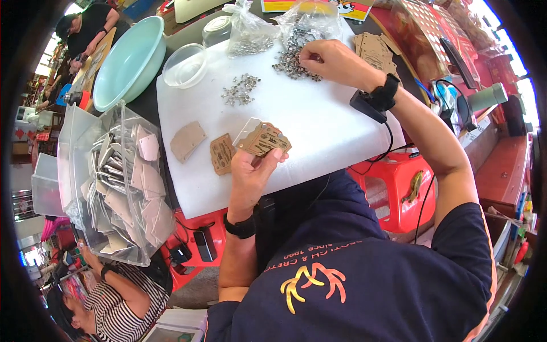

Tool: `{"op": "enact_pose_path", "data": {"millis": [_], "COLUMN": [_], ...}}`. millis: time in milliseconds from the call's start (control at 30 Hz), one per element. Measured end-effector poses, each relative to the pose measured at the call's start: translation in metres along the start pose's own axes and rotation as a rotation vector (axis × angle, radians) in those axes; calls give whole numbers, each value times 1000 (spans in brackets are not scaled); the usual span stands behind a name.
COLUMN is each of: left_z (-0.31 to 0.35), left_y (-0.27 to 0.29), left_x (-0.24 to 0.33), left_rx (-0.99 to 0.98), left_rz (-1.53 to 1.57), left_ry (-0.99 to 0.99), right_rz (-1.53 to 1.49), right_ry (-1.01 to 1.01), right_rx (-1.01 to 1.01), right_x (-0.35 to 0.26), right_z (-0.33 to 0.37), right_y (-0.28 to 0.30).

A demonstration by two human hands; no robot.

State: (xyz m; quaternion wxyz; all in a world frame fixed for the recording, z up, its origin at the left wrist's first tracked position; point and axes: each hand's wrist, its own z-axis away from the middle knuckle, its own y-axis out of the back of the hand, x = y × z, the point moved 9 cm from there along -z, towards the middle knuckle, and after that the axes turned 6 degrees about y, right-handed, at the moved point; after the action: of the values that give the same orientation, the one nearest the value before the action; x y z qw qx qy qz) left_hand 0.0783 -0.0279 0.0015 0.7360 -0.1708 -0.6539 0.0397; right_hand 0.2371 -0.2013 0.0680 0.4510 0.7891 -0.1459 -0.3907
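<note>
My left hand [253,178] grips a brown printed card [265,140], with a clear plastic piece [244,131] at its upper left edge. Over a heap of small metal parts [290,61], my right hand [337,62] has its fingers curled in a pinch; whatever is between the fingertips is too small or hidden to name. A smaller scatter of metal parts [241,90] lies left of that heap. Just left of my left hand are a printed brown card stack [221,155] and some plain brown cards [188,140].
On the white-covered table [319,122] stand a clear round tub [185,65] and two plastic bags of metal parts [250,37] [312,20]. Brown cards [373,50] lie back right. Leftward are a pale green basin [128,65] and a clear bin [142,253] of cards. Two other people work nearby.
</note>
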Motion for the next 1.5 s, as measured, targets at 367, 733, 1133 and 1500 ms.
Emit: {"op": "enact_pose_path", "data": {"millis": [367,733,1133,1500], "left_z": [1,1,2,2], "left_y": [2,3,2,4], "left_x": [1,0,4,2], "left_rx": [55,20,36,46], "left_rz": [32,69,56,87], "left_ry": [-3,-21,-33,-15], "right_rz": [139,389,446,162], "right_ry": [76,109,79,111], "right_rx": [-81,-82,-204,-104], "right_x": [-10,-16,-14,-42], "right_z": [9,0,-13,-43], "right_y": [-18,-28,-41,-66]}}
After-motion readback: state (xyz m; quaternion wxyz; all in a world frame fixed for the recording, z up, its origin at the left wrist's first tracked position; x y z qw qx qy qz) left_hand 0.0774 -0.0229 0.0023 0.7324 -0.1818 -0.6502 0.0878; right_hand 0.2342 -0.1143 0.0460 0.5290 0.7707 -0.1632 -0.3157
